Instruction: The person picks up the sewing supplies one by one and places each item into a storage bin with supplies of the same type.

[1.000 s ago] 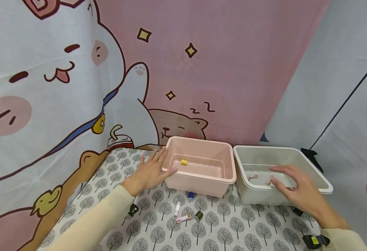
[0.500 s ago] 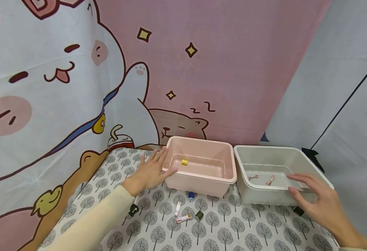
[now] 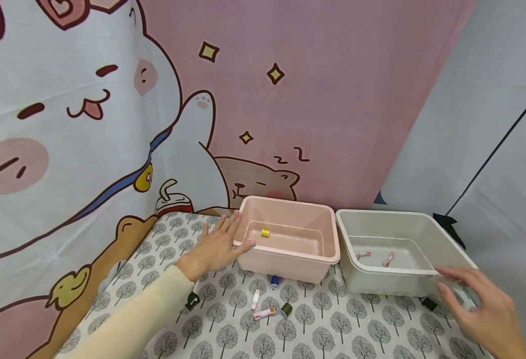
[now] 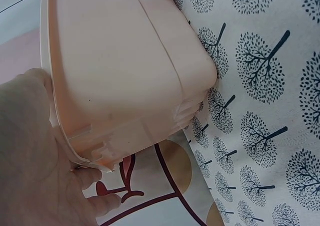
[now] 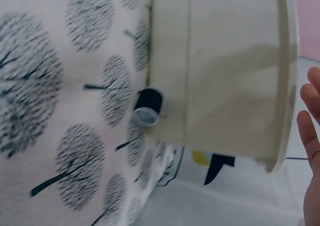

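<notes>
My left hand (image 3: 213, 248) rests at the left rim of a pink plastic bin (image 3: 290, 267), fingers straight and spread. A yellow spool (image 3: 265, 233) lies inside that bin. My right hand (image 3: 485, 306) hovers by the front right corner of a pale grey bin (image 3: 380, 281). Its fingers are loosely bent and hold nothing. Two small pink pieces, one piece (image 3: 388, 259) and another piece (image 3: 364, 255), lie in the grey bin; their kind is too small to tell. A black thread spool (image 5: 148, 106) stands against the grey bin's front in the right wrist view.
On the tree-print cloth (image 3: 321, 329) before the pink bin are a blue spool (image 3: 275, 281), a dark green spool (image 3: 286, 309), a small white strip (image 3: 255, 299) and a pink-and-white strip (image 3: 264, 313). A cartoon-printed curtain (image 3: 335, 99) hangs behind the bins.
My right hand has moved right and down, from over the grey bin to outside its front right corner. Both pink pieces now show fully. My left hand has stayed put.
</notes>
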`<act>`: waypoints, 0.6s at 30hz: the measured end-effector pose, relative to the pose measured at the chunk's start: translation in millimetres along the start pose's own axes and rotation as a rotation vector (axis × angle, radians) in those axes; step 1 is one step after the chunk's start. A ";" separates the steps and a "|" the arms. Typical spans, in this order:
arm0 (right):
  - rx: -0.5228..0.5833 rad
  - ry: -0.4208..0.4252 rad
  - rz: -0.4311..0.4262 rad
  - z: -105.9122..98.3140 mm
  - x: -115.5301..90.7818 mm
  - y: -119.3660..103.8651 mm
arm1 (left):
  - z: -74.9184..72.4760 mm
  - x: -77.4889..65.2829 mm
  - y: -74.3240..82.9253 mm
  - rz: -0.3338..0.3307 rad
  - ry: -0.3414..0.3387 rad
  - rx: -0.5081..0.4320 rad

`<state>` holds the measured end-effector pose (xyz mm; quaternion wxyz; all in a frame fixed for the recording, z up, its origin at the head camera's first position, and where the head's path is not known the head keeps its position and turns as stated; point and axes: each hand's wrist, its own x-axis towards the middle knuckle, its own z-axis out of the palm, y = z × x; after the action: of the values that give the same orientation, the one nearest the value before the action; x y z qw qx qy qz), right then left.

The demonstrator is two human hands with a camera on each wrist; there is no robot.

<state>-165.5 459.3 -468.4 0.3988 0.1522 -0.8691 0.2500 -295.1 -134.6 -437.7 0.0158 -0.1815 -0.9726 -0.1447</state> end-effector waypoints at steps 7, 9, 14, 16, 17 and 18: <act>-0.051 0.013 0.028 2.3 -13.0 15.1 | 0.2 0.0 -0.4 0.005 -0.002 0.004; -0.049 0.026 0.031 2.8 -16.5 17.5 | 0.5 0.1 -0.7 0.006 -0.003 0.006; -0.070 0.034 0.039 2.8 -24.1 22.1 | 0.6 0.0 -1.7 0.008 0.002 0.018; -0.081 0.007 0.043 2.1 -26.8 24.9 | 0.2 -0.1 -1.5 0.007 0.004 0.017; -0.092 -0.015 0.055 1.7 -28.7 26.4 | 0.1 0.0 -1.1 0.006 0.003 0.014; -0.100 -0.041 0.067 1.2 -30.9 28.1 | 0.0 0.0 -0.8 0.005 0.001 0.015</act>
<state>-159.7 483.9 -501.6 0.3795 0.1082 -0.8930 0.2162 -295.3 -135.3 -437.9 0.0181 -0.1838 -0.9731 -0.1376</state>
